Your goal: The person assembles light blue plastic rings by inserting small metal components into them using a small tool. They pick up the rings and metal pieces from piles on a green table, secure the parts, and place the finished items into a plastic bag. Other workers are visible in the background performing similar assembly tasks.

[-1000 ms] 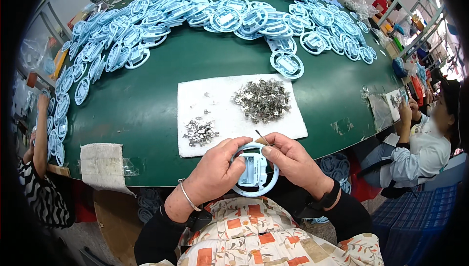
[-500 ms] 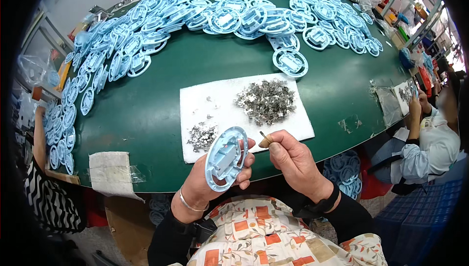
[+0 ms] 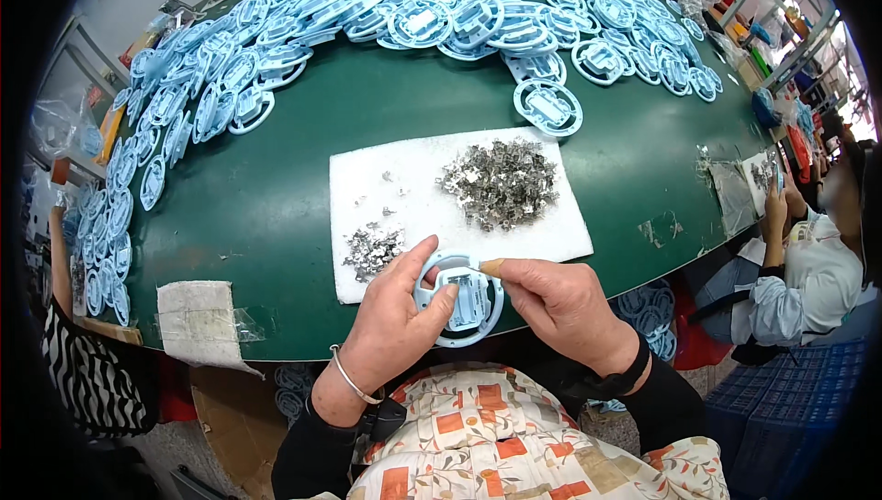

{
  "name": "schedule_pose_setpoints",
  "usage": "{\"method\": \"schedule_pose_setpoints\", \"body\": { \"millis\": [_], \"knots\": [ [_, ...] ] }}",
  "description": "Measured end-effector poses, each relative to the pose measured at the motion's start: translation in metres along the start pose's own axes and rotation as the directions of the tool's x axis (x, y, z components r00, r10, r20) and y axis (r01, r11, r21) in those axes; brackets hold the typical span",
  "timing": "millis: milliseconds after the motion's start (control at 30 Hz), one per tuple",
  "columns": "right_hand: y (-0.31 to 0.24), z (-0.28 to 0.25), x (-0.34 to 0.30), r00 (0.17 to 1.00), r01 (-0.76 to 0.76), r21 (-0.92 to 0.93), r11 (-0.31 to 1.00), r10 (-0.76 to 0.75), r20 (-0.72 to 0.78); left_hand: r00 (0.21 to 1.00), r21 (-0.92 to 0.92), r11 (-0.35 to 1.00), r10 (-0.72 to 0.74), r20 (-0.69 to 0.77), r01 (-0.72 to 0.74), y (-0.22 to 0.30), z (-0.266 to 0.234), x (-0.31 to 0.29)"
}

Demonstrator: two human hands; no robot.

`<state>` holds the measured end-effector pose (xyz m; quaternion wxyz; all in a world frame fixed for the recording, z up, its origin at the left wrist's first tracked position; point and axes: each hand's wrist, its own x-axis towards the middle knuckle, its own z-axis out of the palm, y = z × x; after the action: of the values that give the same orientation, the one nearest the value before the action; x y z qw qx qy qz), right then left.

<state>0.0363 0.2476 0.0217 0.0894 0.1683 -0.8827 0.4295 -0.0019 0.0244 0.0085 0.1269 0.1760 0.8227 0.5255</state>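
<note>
My left hand (image 3: 397, 325) is closed around a light blue oval plastic part (image 3: 470, 302), with its thumb on the raised rectangular middle. The part faces up, low over the table's near edge. My right hand (image 3: 560, 302) is closed in a pinch, with a tan cover on a fingertip that meets the part's upper right rim. What the pinch holds is hidden now. Just beyond the hands lies a white foam sheet (image 3: 404, 197), bearing a big heap of small metal clips (image 3: 499, 185) on the right and a smaller heap (image 3: 372, 252) at left.
Many light blue parts (image 3: 420, 22) are piled in an arc across the far and left sides of the green table (image 3: 367, 105). A pale cloth pad (image 3: 196, 316) lies at the near left edge. Co-workers sit at the right (image 3: 808, 261), left and far side.
The blue part has turned from a tilted position to face up, and my left thumb now lies on it. My right hand has brought its pinch from beside the part onto its rim.
</note>
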Motion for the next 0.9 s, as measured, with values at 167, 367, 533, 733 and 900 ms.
{"method": "schedule_pose_setpoints", "body": {
  "millis": [167, 367, 533, 733, 900],
  "knots": [
    [-0.01, -0.005, 0.006, 0.983, 0.066, -0.266, 0.962, -0.018, 0.18, 0.999, 0.065, 0.997, 0.039, 0.011, -0.04, 0.005, -0.001, -0.001],
    [-0.014, -0.01, 0.012, 0.965, 0.148, -0.376, 0.915, -0.049, 0.259, 0.999, 0.095, 0.995, 0.036, 0.031, -0.039, 0.006, -0.004, 0.003],
    [-0.014, -0.009, 0.015, 0.965, 0.158, -0.409, 0.899, -0.053, 0.257, 0.998, 0.08, 0.996, 0.025, 0.053, -0.029, 0.006, -0.006, 0.008],
    [-0.025, -0.011, 0.021, 0.944, 0.197, -0.493, 0.847, -0.028, 0.328, 0.997, 0.048, 0.999, -0.008, 0.074, 0.004, 0.005, -0.009, 0.009],
    [-0.041, -0.018, 0.035, 0.865, 0.351, -0.555, 0.754, -0.035, 0.5, 0.996, 0.014, 1.0, -0.013, 0.093, 0.012, 0.0, -0.009, 0.01]
  ]
}}
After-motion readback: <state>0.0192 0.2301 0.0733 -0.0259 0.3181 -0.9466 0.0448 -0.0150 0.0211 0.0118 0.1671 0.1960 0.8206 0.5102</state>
